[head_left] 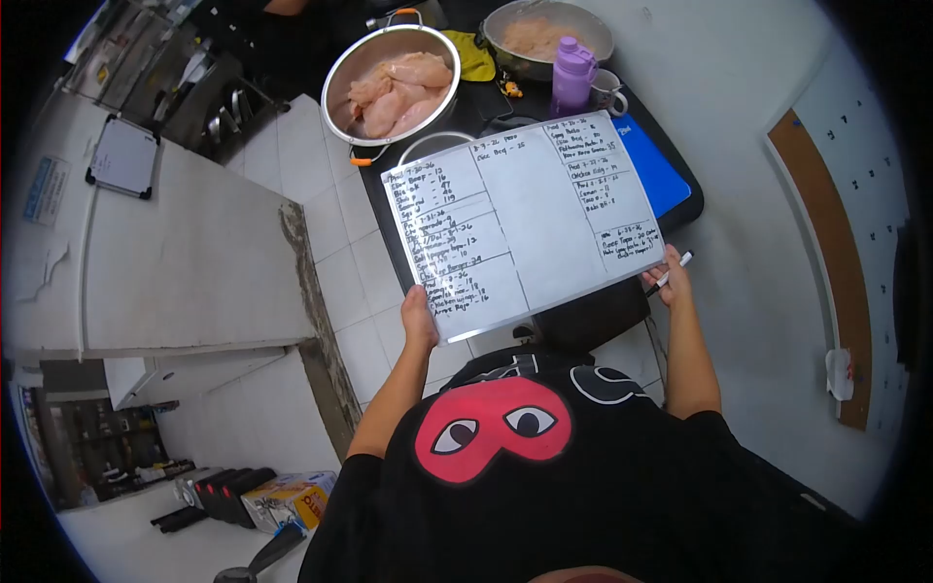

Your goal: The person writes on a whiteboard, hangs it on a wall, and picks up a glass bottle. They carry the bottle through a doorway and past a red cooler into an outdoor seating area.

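Note:
I hold a white board (530, 219) covered in handwritten lists, tilted up in front of my chest. My left hand (418, 321) grips its lower left edge, thumb on the face. My right hand (671, 282) supports the lower right corner and also pinches a marker pen (673, 272) with a white cap. Beyond the board, a black table (680, 199) carries a steel bowl of raw chicken (394, 83).
A second steel bowl of chicken (544, 34), a purple bottle (571, 76), a mug (610, 95) and a blue folder (651, 165) sit on the table. A small whiteboard (123, 157) hangs on the white fridge at left. Tiled floor lies below. Boxes (287, 500) rest on a lower shelf.

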